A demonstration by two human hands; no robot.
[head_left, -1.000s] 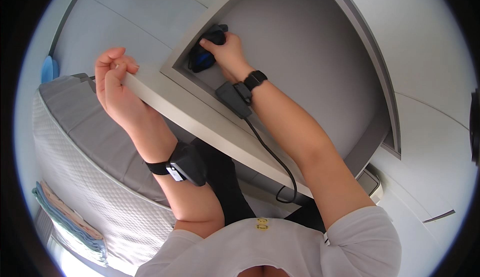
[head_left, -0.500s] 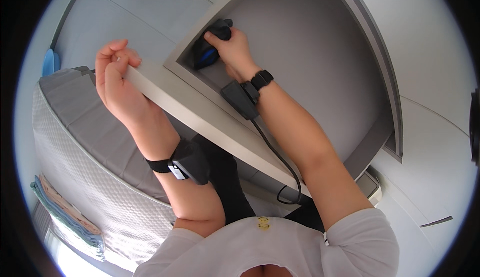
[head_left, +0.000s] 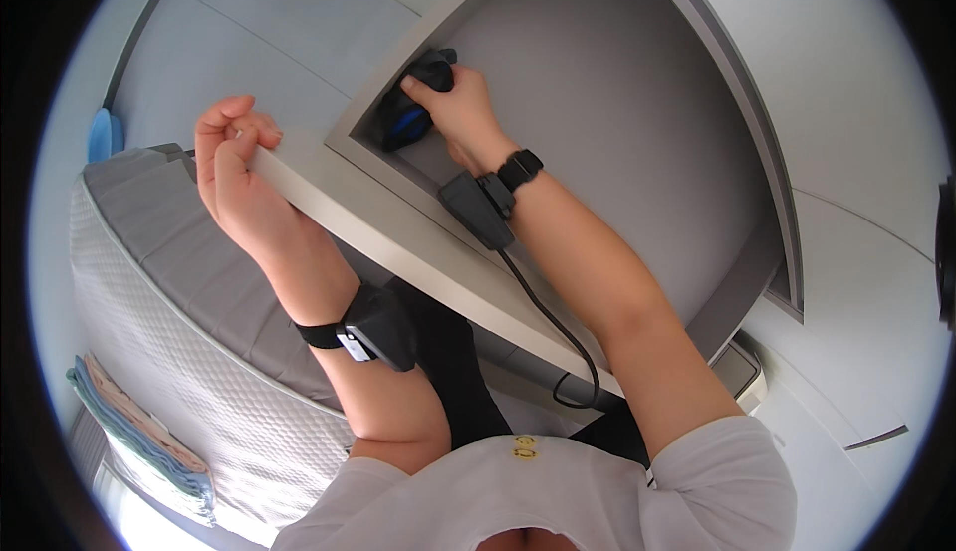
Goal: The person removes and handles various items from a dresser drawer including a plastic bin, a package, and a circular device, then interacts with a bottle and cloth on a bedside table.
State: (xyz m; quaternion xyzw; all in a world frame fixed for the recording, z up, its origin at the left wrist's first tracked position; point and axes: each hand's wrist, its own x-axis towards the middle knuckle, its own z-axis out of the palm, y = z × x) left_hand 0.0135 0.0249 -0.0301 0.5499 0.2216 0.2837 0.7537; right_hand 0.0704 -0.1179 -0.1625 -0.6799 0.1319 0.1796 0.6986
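Observation:
A pulled-out drawer [head_left: 617, 123] with a grey base and pale walls lies in front of me. Inside its far left corner is a soft-looking black bundle [head_left: 408, 118] with a blue patch; I cannot make out its exact kind. My right hand [head_left: 466, 113] is closed on the near side of this bundle, thumb on top, other fingers mostly hidden. At the left end of the pale drawer front [head_left: 398, 237], my left hand [head_left: 234, 178] curls its fingers around the edge. Both wrists carry strapped black devices, with a cable running from the right one.
White cabinet fronts [head_left: 856, 123] stand to the right of the drawer. A bed with a quilted side [head_left: 199, 352] is on the left, with folded cloths [head_left: 149, 441] at its lower edge. Farther off is a blue object [head_left: 105, 136].
Both hands keep their holds. The far part of the scene, with the hands and bundle, sits slightly lower in the picture; the bundle stays in the same drawer corner.

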